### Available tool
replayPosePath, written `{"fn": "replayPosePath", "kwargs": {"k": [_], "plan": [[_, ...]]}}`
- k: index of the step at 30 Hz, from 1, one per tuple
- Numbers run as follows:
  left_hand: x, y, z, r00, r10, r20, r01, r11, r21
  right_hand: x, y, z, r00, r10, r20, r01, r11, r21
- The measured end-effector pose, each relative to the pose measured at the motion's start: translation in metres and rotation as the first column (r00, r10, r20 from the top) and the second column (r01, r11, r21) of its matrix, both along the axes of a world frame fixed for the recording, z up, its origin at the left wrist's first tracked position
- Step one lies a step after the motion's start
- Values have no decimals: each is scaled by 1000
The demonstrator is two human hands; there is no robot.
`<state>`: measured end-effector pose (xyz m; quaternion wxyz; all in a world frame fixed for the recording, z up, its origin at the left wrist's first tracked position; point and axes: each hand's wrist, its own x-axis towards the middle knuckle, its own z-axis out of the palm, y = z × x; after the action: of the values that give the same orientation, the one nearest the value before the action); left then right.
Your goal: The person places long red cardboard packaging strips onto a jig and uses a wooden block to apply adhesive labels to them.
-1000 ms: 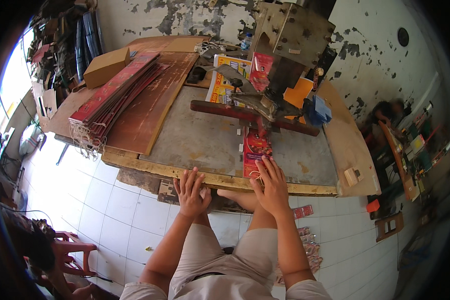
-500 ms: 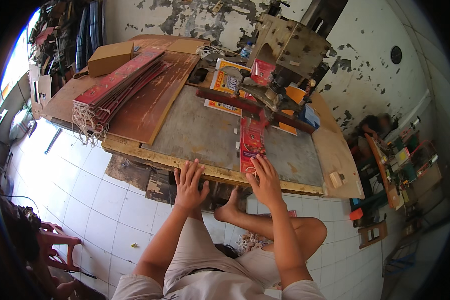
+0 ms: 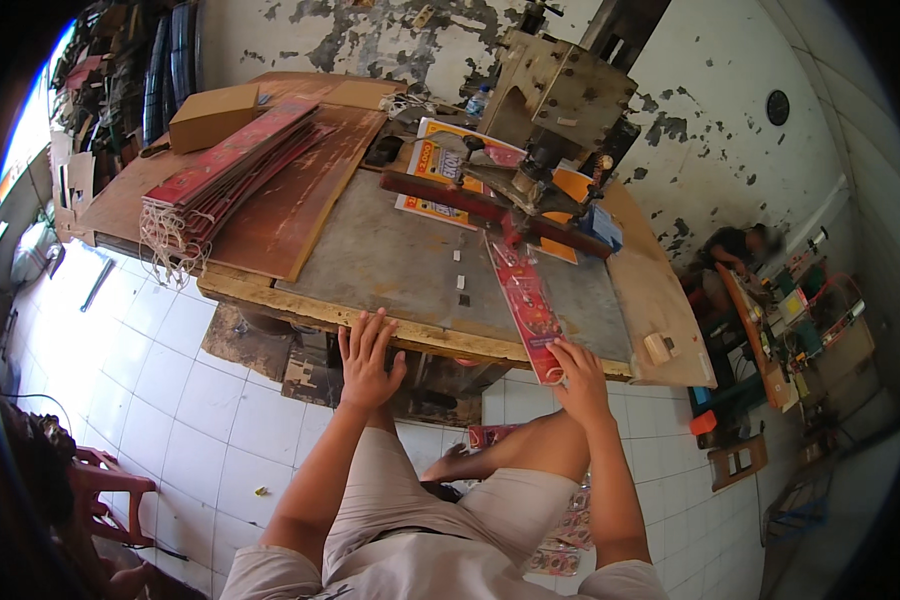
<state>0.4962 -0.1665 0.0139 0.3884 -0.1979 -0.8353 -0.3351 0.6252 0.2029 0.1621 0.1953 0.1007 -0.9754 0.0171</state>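
A long red printed strip [image 3: 526,305] lies slantwise on the grey metal plate [image 3: 370,255] of the bench, its far part under the machine's red crossbar [image 3: 440,197]. The near end sticks out over the bench's front edge. My right hand [image 3: 582,380] has that end, fingers on top and the thumb low at its side. At the bench's wooden front edge [image 3: 420,338], my left hand [image 3: 370,370] rests with fingers spread, holding nothing. Above the strip stands the heavy metal press head [image 3: 560,95].
On the left of the bench lies a stack of red strips with white strings [image 3: 225,165], beside a cardboard box [image 3: 213,115]. Yellow and white printed sheets [image 3: 430,165] lie behind the crossbar. A small wooden block [image 3: 660,347] sits at the right. Another person [image 3: 735,250] sits at a far-right table.
The strip's near end has swung right and come toward me, past the bench edge, with my right hand moving along. My left hand stays at the edge. My bent right leg has shifted.
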Motion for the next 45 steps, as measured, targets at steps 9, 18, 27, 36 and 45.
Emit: {"fn": "replayPosePath", "kwargs": {"k": [9, 18, 27, 36, 45], "plan": [[-5, 1, -9, 996, 63, -64, -65, 998, -23, 94, 32, 37, 964, -242, -112, 243, 970, -5], [-14, 1, -19, 986, 83, -143, -88, 996, -33, 278, 84, 123, 898, -249, -363, 135, 941, -311], [-22, 6, -23, 966, 131, -222, -144, 989, -44, 462, 200, 207, 355, -840, -411, 239, 506, -829], [-27, 7, -29, 947, 163, -275, -190, 979, -72, 324, 229, 24, 367, -919, -146, 787, 390, -477], [-28, 14, -24, 954, 145, -262, -165, 985, -55, 153, 104, -442, 692, -544, 474, 716, 438, -543]]}}
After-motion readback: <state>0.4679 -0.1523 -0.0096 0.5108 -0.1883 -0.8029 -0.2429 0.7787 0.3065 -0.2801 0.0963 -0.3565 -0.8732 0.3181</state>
